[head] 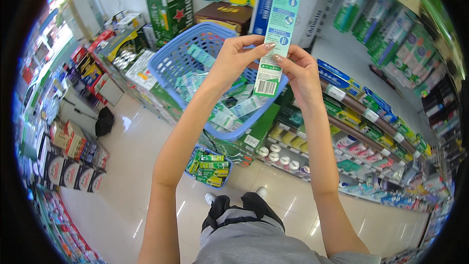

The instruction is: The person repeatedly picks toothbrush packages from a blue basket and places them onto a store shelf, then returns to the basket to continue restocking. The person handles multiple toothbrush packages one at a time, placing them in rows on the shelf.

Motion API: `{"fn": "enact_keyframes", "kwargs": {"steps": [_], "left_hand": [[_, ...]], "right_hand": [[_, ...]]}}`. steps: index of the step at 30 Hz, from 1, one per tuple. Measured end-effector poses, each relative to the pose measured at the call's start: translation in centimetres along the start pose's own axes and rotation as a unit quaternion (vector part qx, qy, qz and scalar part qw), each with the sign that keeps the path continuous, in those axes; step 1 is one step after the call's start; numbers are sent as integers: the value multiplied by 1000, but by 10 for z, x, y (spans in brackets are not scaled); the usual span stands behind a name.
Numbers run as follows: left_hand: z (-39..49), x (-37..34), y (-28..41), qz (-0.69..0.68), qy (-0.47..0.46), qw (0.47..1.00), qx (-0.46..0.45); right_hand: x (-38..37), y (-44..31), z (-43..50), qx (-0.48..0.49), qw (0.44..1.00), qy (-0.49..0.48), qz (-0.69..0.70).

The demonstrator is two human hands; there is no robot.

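Both hands hold one long, narrow toothbrush package (280, 31), upright, with its printed back and barcode facing me. My left hand (243, 57) pinches its left edge between thumb and fingers, and my right hand (298, 69) pinches the right edge a little lower. Below and behind the package stands a blue plastic basket (183, 105) with many loose packages in pale green and white, among them a pale green packet (200, 55). My forearms cross over parts of the basket and hide some of its contents.
Boxed toothpaste (340, 80) fills the shelves at right, below hanging toothbrush packs (381, 29). A smaller blue basket (209, 168) of green and yellow boxes sits on the floor near my feet. Beer cartons (170, 14) stand behind the large basket; stacked cartons (67, 139) line the left side.
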State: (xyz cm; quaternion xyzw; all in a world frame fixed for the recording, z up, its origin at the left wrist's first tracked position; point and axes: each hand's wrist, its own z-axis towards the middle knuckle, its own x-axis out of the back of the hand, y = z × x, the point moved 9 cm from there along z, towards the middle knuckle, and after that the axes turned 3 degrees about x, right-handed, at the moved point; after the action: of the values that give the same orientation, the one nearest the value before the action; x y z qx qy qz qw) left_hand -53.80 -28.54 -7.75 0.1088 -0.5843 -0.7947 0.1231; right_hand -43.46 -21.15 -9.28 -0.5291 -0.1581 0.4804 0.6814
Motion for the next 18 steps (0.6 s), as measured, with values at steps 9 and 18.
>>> {"fn": "enact_keyframes", "kwargs": {"steps": [9, 18], "left_hand": [[43, -103, -46, -200, -11, 979, 41], [43, -207, -20, -367, -140, 920, 8]], "right_hand": [[67, -41, -64, 89, 979, 95, -155], [95, -87, -118, 222, 908, 43, -353]]}}
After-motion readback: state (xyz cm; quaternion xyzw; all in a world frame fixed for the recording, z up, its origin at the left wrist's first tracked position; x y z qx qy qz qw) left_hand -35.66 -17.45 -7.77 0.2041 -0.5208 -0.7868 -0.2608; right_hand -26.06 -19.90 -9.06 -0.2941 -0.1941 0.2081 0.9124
